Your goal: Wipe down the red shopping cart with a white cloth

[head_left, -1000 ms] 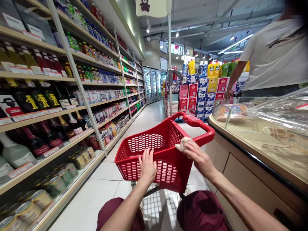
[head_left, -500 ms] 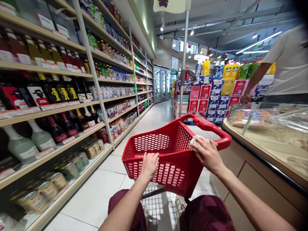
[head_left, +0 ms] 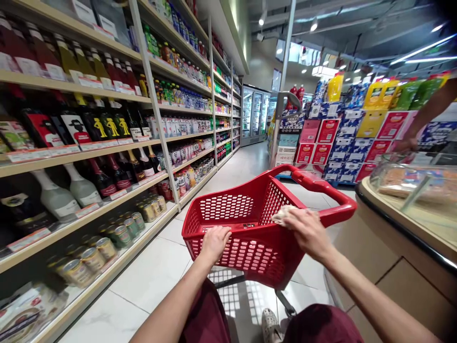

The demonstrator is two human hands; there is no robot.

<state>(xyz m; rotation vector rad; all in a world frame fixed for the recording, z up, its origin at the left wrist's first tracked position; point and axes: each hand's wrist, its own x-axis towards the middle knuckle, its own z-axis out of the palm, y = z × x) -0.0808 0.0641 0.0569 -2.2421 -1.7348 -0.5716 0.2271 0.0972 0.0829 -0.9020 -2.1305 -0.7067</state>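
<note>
In front of my knees stands a red plastic shopping cart [head_left: 246, 247] with a perforated basket and a curved handle. My left hand [head_left: 215, 244] is closed over the near rim of the basket, its fingers curled to the inner side. A crumpled whitish cloth [head_left: 283, 215] is under the fingers of my right hand [head_left: 307, 231], which presses it on the rim near the handle end. Inside the basket a small dark item or label [head_left: 249, 225] shows at the bottom; its kind is unclear.
Shelves [head_left: 85, 151] of bottles and cans line the left side. A rounded glass-topped counter [head_left: 403, 238] is close on the right, with another person's arm [head_left: 428, 114] above it. Stacked drink cartons [head_left: 324, 143] and a pole [head_left: 285, 62] stand ahead; glass-door fridges [head_left: 254, 114] are farther back.
My right hand has slid the cloth slightly left along the rim. My left hand stays on the rim. The view has shifted, and the other person is farther right, mostly out of view.
</note>
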